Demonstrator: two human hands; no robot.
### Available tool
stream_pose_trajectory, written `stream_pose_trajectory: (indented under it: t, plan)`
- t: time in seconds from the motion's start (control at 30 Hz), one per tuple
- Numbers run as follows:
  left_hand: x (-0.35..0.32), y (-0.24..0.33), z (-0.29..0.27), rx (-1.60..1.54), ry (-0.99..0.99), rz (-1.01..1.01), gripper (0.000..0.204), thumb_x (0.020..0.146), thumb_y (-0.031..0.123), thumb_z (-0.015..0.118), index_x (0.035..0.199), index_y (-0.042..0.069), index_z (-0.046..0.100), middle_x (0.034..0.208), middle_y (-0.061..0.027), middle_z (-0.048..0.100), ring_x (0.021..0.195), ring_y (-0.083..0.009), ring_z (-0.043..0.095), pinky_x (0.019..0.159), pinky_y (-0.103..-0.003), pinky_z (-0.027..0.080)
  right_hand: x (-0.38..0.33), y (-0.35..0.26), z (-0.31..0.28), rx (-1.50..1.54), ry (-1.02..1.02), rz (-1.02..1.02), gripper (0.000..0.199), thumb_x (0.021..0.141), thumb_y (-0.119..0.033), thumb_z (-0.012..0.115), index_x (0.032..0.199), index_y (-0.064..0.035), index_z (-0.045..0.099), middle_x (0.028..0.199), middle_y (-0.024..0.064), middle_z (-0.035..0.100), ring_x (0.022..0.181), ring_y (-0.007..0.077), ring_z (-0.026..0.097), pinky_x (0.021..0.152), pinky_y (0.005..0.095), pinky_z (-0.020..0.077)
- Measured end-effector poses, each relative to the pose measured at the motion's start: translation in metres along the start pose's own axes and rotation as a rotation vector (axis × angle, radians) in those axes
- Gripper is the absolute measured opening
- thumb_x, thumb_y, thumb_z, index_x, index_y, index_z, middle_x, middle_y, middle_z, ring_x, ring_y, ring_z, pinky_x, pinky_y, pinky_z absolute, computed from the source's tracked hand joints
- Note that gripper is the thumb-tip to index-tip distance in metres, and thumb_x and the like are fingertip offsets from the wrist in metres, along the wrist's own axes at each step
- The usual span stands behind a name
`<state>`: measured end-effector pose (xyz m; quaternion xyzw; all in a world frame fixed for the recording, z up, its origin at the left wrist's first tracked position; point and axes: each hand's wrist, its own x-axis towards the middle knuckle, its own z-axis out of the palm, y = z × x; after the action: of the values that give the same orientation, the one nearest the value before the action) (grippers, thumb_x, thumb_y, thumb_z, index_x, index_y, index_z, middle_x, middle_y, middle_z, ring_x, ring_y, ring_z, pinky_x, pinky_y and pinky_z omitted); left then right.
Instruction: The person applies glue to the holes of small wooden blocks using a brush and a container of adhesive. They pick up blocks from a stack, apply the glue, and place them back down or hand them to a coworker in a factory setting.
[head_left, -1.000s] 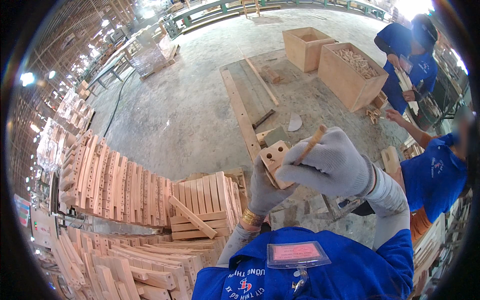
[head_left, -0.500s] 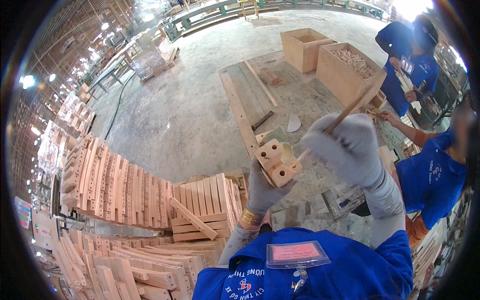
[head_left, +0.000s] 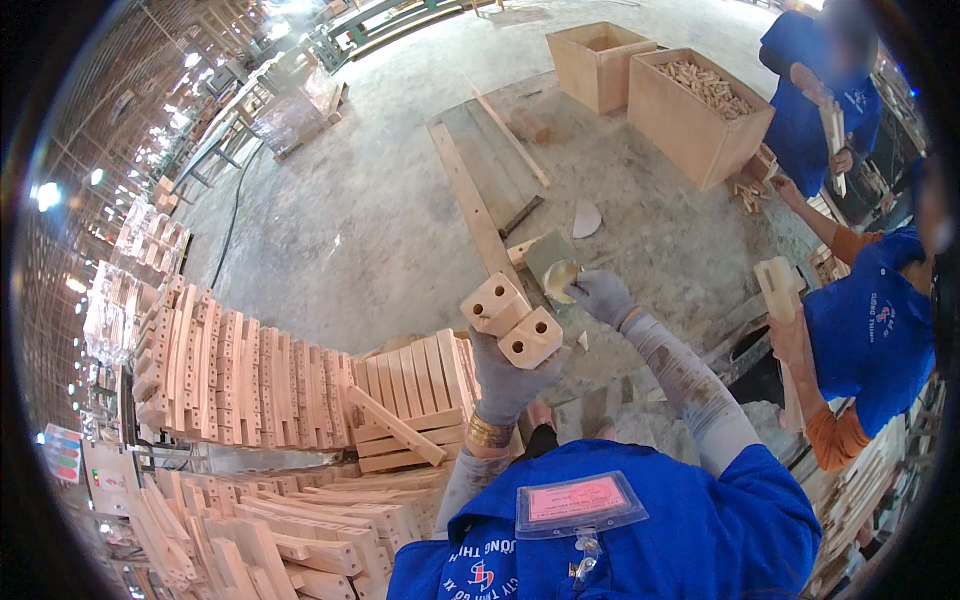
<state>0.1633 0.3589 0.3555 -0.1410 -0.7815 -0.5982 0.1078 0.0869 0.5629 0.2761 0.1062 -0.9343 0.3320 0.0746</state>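
My left hand (head_left: 512,385) is closed around two pale wooden pieces (head_left: 532,338), held side by side with their drilled ends up. Each visible end has two dark round holes. Ahead and to the right, my right hand (head_left: 600,298) has its fingers drawn together at the rim of a small round cup (head_left: 561,281) with pale yellowish contents. What those fingers hold is hidden. Beside the cup lies a flat grey-green sheet (head_left: 545,254). Both hands wear grey gloves.
Stacked wooden slats (head_left: 240,380) fill the left side. Two plywood boxes stand ahead; the nearer box (head_left: 690,130) holds many small wooden pegs. A long board (head_left: 468,195) lies on the floor. At right, one co-worker (head_left: 860,330) reaches toward another (head_left: 820,100) holding slats.
My right hand, blurred and raised with a thin stick before, has come down and left to the cup. The stick no longer shows clearly. My left hand has shifted left with the wooden pieces.
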Motion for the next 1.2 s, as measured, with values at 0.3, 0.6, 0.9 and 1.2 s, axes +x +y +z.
stream_pose_trajectory:
  t: [0.3, 0.6, 0.9, 1.2]
  plan:
    - [0.003, 0.000, 0.003, -0.040, 0.019, 0.020, 0.086, 0.057, 0.023, 0.085, 0.118, 0.004, 0.028, 0.104, -0.0101, 0.052, 0.091, -0.0204, 0.058, 0.073, -0.032, 0.050, -0.007, 0.001, -0.011, 0.239, 0.025, 0.093, 0.028, 0.083, -0.031, 0.059, 0.082, -0.0035, 0.066, 0.074, 0.0153, 0.063, 0.070, 0.0320, 0.061, 0.062, 0.0368, 0.0474]
    - [0.008, 0.007, 0.005, -0.055, 0.013, -0.006, 0.086, 0.056, 0.018, 0.087, 0.117, 0.005, 0.028, 0.108, -0.0102, 0.052, 0.093, -0.0181, 0.058, 0.076, -0.031, 0.053, 0.012, -0.068, -0.121, 0.803, 0.365, 0.207, 0.024, 0.086, -0.021, 0.060, 0.083, 0.0020, 0.064, 0.066, 0.0038, 0.060, 0.057, 0.0068, 0.056, 0.052, 0.0220, 0.0454]
    - [0.013, 0.028, 0.007, -0.082, -0.016, 0.155, 0.085, 0.060, 0.011, 0.081, 0.126, 0.004, 0.029, 0.117, -0.0112, 0.049, 0.103, -0.0203, 0.055, 0.084, -0.032, 0.050, -0.004, -0.199, -0.216, 0.634, 0.189, -0.275, 0.015, 0.084, -0.012, 0.061, 0.080, 0.0025, 0.063, 0.061, 0.0023, 0.059, 0.053, 0.0066, 0.055, 0.047, 0.0215, 0.0434]
    - [0.017, 0.025, 0.008, -0.095, -0.002, 0.185, 0.088, 0.060, 0.015, 0.081, 0.129, 0.003, 0.027, 0.119, -0.0148, 0.050, 0.107, -0.0227, 0.055, 0.085, -0.034, 0.050, -0.005, -0.217, -0.210, 0.250, 0.041, -0.685, 0.007, 0.076, -0.009, 0.067, 0.074, -0.0024, 0.064, 0.061, 0.0065, 0.060, 0.051, 0.0156, 0.059, 0.047, 0.0254, 0.0422]
